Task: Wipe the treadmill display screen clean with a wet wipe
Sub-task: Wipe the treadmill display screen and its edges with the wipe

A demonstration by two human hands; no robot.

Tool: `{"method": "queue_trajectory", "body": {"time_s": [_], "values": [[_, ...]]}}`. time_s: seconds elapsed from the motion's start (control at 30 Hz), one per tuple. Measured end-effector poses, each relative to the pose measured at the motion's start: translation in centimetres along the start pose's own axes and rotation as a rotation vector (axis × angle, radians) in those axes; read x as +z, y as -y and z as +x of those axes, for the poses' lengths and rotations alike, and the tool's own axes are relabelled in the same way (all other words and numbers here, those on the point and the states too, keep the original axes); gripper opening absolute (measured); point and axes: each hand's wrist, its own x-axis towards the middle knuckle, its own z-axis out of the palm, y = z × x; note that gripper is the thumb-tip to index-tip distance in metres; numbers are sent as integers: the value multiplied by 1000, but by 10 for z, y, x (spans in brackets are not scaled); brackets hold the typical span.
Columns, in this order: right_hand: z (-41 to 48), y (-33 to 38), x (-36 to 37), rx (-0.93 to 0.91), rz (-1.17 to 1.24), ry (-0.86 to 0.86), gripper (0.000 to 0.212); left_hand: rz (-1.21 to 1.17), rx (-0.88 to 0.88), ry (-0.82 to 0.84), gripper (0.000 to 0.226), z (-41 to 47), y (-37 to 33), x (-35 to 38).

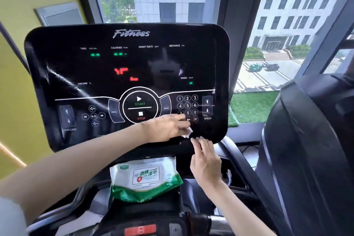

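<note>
Left hand [168, 128] atop wet wipe [187, 133]

wipes pack [145, 178] blocks the tray below; display screen [126, 67] upper half unobstructed.

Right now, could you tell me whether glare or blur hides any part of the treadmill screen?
In the head view, daylight glare streaks the screen on its left side and a dim reflection sits right of centre; also in the head view, the left hand and the wipe are motion-blurred, and the wide lens slants the window frame.
</note>
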Motion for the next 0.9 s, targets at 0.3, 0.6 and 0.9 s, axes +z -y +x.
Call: {"method": "queue_trajectory", "body": {"time_s": [0.3, 0.6, 0.9], "values": [[3, -1, -2, -55, -14, -27, 37, 94, 39, 11, 33, -3, -9, 0], [6, -7, -1, -140, -13, -106, 33, 43, -71, -15, 36, -25, -17, 2], [5, -6, 1, -117, -30, -86, 35, 15, -194, -88, 32, -21, -28, 7]]}}
